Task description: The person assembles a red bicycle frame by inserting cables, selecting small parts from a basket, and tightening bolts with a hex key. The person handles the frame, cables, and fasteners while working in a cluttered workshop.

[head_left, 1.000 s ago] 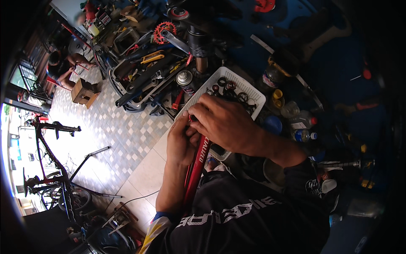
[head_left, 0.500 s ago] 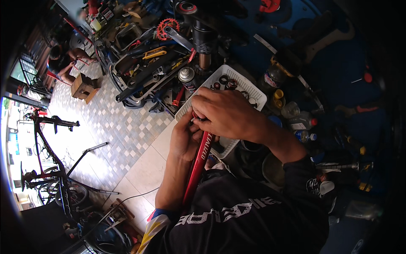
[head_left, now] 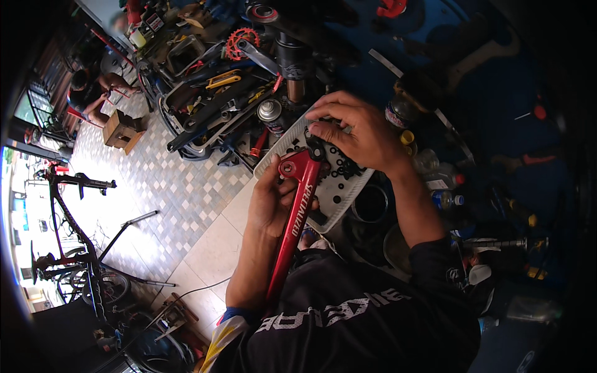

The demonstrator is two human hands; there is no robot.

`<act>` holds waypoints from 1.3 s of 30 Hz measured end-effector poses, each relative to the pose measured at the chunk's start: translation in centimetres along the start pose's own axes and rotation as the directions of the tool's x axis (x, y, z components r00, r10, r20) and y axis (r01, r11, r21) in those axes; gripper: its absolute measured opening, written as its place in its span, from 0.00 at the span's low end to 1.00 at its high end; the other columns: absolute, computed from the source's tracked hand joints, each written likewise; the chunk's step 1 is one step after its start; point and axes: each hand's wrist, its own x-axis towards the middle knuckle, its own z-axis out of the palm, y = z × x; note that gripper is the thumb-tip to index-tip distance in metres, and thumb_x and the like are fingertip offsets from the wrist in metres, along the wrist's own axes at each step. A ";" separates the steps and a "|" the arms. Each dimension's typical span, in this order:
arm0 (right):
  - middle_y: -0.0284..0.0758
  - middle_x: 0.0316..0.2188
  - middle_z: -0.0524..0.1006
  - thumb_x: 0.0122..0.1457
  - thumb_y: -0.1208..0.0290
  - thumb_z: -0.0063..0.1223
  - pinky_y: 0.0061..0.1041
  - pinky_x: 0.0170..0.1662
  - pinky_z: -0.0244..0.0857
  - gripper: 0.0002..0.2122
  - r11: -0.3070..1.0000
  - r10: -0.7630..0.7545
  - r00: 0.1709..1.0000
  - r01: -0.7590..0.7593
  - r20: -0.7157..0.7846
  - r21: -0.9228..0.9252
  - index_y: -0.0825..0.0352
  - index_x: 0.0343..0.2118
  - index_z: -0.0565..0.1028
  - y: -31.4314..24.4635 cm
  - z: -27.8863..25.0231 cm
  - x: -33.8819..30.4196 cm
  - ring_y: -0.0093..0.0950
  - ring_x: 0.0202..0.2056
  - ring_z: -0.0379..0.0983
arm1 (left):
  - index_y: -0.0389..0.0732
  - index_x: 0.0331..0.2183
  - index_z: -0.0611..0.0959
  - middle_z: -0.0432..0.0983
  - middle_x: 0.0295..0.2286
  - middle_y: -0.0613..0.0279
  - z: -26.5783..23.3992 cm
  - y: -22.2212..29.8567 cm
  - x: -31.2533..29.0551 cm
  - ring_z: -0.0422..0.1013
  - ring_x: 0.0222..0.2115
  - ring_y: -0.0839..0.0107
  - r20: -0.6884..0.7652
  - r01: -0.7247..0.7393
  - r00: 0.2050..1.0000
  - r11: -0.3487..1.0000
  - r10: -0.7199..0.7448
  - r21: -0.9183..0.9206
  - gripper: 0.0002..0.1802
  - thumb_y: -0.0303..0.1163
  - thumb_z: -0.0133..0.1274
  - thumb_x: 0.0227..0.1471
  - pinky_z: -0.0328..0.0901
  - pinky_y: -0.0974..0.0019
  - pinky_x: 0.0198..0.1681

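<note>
My left hand [head_left: 268, 202] is closed around a red bicycle frame tube [head_left: 297, 214] with pale lettering. The tube slants up from my lap, and its wider upper end has a round pivot hole. At that end sits a black fitting [head_left: 314, 148]. Just above it is my right hand [head_left: 360, 130], thumb and fingers apart, with nothing seen between them. Whether the thumb touches the fitting, I cannot tell. Beneath both hands is a white plastic basket [head_left: 348, 202] holding several small black rings and loose parts [head_left: 341, 166].
A spray can [head_left: 270, 113] stands left of the basket, beside a heap of tools and bike parts [head_left: 211, 99]. Bottles [head_left: 444, 180] are on the right. Farther off, a person [head_left: 93, 96] sits near a wooden stool [head_left: 122, 130]; a bike frame [head_left: 78, 230] stands at left.
My right hand has lifted off the tube's end, moving up and right, and its fingers have spread. The pivot hole and black fitting now show. The left hand still grips the tube.
</note>
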 end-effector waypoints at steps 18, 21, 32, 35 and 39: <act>0.27 0.24 0.77 0.62 0.66 0.63 0.19 0.33 0.65 0.15 0.853 0.091 0.942 -0.241 0.322 0.464 0.64 0.49 0.79 0.3 1.4 1.0 0.14 0.28 0.71 | 0.41 0.41 0.78 0.55 0.15 0.79 -3.1 -1.0 1.7 0.62 0.13 0.82 0.035 -0.145 0.988 0.980 0.151 -0.137 0.15 0.42 0.55 0.60 0.81 0.46 0.26; 0.27 0.24 0.77 0.61 0.66 0.64 0.19 0.32 0.65 0.15 0.862 0.087 0.943 -0.233 0.323 0.450 0.64 0.49 0.79 0.2 1.4 1.1 0.14 0.28 0.71 | 0.39 0.41 0.77 0.54 0.15 0.79 -3.2 -0.9 1.7 0.62 0.13 0.82 0.052 -0.155 0.986 0.982 0.162 -0.109 0.16 0.42 0.54 0.60 0.81 0.46 0.26; 0.26 0.22 0.76 0.61 0.68 0.64 0.18 0.28 0.63 0.14 0.873 0.114 0.947 -0.240 0.302 0.424 0.65 0.48 0.79 0.1 1.4 0.8 0.13 0.25 0.69 | 0.31 0.48 0.77 0.81 0.28 0.53 -0.2 -1.0 2.6 0.77 0.21 0.70 -0.116 -0.207 0.912 0.686 0.393 0.697 0.20 0.37 0.49 0.61 0.79 0.61 0.26; 0.26 0.22 0.75 0.61 0.68 0.64 0.18 0.28 0.62 0.14 0.874 0.115 0.953 -0.232 0.282 0.427 0.65 0.48 0.79 0.1 1.1 0.5 0.13 0.25 0.69 | 0.32 0.47 0.79 0.80 0.27 0.56 -3.7 0.6 2.9 0.75 0.22 0.75 -0.090 -0.129 0.944 0.606 0.318 0.785 0.24 0.45 0.47 0.64 0.71 0.71 0.22; 0.27 0.22 0.76 0.61 0.68 0.64 0.18 0.29 0.64 0.14 0.877 0.123 0.949 -0.240 0.289 0.416 0.66 0.47 0.79 0.3 1.4 0.6 0.13 0.26 0.71 | 0.30 0.47 0.79 0.82 0.32 0.57 -6.5 3.4 0.1 0.63 0.19 0.84 0.002 0.013 1.000 0.789 -0.018 0.614 0.51 0.74 0.34 0.60 0.55 0.78 0.21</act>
